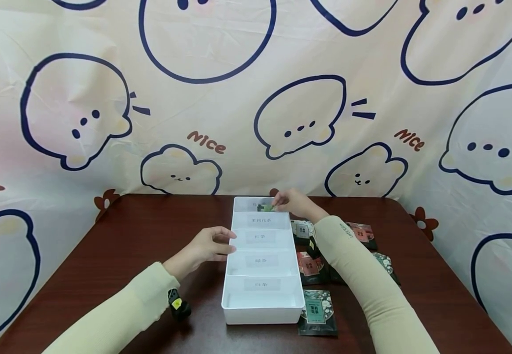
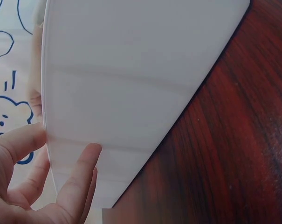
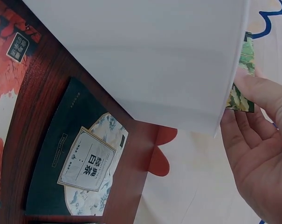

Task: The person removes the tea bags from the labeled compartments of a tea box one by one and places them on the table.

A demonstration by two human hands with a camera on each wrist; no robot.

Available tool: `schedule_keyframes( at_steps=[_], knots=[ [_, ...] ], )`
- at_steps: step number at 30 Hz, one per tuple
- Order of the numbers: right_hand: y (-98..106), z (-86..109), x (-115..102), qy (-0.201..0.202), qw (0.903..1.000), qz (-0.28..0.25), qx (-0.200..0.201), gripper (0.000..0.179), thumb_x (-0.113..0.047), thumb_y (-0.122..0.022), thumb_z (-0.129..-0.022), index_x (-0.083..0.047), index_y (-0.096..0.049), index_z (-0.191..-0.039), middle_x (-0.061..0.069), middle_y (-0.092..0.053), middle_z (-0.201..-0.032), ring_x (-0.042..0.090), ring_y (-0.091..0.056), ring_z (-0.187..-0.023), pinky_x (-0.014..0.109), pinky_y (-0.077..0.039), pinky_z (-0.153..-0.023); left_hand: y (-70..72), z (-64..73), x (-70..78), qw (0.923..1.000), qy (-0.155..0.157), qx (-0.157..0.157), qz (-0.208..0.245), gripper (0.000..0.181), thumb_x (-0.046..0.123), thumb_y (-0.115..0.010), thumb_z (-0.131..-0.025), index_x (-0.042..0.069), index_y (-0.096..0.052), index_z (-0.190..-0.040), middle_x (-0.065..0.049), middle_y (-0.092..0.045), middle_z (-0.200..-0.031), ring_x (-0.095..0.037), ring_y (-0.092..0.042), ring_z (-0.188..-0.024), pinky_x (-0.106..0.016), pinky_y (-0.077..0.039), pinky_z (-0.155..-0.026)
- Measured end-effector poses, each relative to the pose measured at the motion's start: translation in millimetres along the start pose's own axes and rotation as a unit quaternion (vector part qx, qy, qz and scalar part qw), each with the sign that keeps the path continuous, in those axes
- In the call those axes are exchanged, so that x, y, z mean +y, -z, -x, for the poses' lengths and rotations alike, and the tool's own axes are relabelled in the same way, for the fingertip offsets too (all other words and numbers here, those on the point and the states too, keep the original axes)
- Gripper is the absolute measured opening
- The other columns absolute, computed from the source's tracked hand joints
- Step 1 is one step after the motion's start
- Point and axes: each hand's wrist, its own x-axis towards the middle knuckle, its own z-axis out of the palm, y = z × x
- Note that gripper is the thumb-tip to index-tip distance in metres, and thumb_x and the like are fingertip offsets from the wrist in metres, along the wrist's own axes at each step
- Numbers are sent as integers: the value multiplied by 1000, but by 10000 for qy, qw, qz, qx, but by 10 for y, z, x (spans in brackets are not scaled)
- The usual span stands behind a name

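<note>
A long white box (image 1: 262,295) with several labelled compartments in a row stands lengthwise on the table. My left hand (image 1: 207,246) is at its left side; in the left wrist view, fingertips (image 2: 95,148) touch the outer wall and others are right at the rim. At the far end, my right hand (image 1: 296,202) pinches a green tea packet (image 3: 241,100) between thumb and fingers. From the head view the packet overlaps the farthest compartment, partly covering its label. The lower part of the packet is hidden behind the box wall in the right wrist view.
Right of the box lie several tea packets: a dark green and white one (image 3: 87,163), a red one (image 1: 310,268), another red one (image 1: 363,233) farther right, and a green-labelled one (image 1: 317,312) nearest me. A patterned cloth (image 1: 238,108) hangs behind the table (image 1: 150,236).
</note>
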Motion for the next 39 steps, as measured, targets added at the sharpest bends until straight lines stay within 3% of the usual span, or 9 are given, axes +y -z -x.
schedule_keyframes(
  at_steps=[8,17,26,33,39],
  knots=[
    [14,12,-15,-100,9998,-17,149,6,-14,-65,-93,-12,-68,-98,6,-67,-106,21,-62,-96,37,-52,-87,0,-4,2,9999,21,94,-79,34,5,-75,-83,4,-62,-114,-18,-57,-119,-22,-65,-86,-40,-60,-78],
    [63,75,-3,-63,9991,-258,330,15,-23,-65,-94,-13,-67,-105,6,-63,-119,25,-57,-111,44,-49,-98,-1,13,16,10000,56,69,-12,33,4,-75,-83,3,-62,-114,-20,-57,-119,-24,-66,-87,-40,-60,-78],
    [165,125,-36,161,9927,-993,658,19,-24,-63,-95,-10,-66,-108,8,-66,-112,24,-60,-105,45,-49,-98,-3,-1,8,9999,57,108,-44,33,5,-75,-82,5,-63,-113,-18,-57,-119,-22,-66,-86,-40,-60,-78],
    [282,214,-157,548,9785,-1610,1170,21,-24,-65,-94,-9,-65,-109,1,-65,-106,16,-59,-94,26,-50,-78,0,-6,-4,9999,24,104,-22,32,5,-75,-82,5,-63,-112,-18,-56,-120,-22,-66,-86,-40,-60,-79],
    [424,440,-280,895,9574,-2148,1708,24,-29,-68,-91,-13,-66,-110,-6,-64,-108,14,-59,-98,25,-50,-83,2,-4,-9,10000,28,10,79,34,4,-75,-82,3,-62,-114,-19,-55,-120,-23,-66,-86,-40,-60,-79]
  ],
)
